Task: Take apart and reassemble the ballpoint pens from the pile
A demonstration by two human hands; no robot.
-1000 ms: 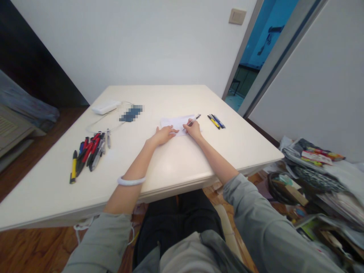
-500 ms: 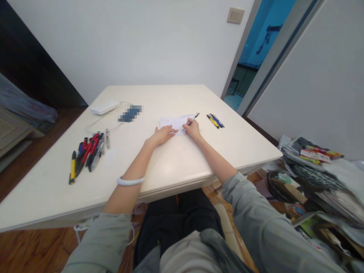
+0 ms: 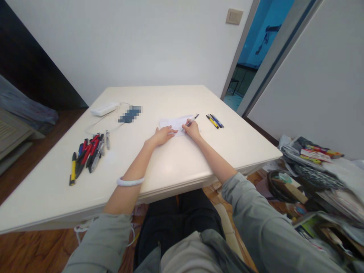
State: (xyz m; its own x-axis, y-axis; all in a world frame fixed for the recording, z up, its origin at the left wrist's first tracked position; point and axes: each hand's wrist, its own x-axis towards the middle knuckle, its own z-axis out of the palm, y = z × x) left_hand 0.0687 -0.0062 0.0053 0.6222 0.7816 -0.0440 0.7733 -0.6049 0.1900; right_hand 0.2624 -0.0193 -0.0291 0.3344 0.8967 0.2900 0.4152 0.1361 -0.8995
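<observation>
A small white sheet of paper (image 3: 174,122) lies on the cream table (image 3: 176,167). My left hand (image 3: 162,135) rests flat on the paper's near left corner, fingers stretched out. My right hand (image 3: 192,129) is closed around a pen (image 3: 192,120), its tip down on the paper and its barrel slanting up to the right. A white bangle (image 3: 130,181) sits on my left forearm.
A heap of several red, black, blue and yellow pens (image 3: 88,152) lies at the table's left. Two more pens (image 3: 214,121) lie right of the paper. A white box with a cable (image 3: 104,109) and a dark flat object (image 3: 130,114) sit further back. Clutter (image 3: 315,167) fills the floor at right.
Hardly anything differs: my right hand with the pen has shifted very slightly left on the paper. The left hand stays where it was.
</observation>
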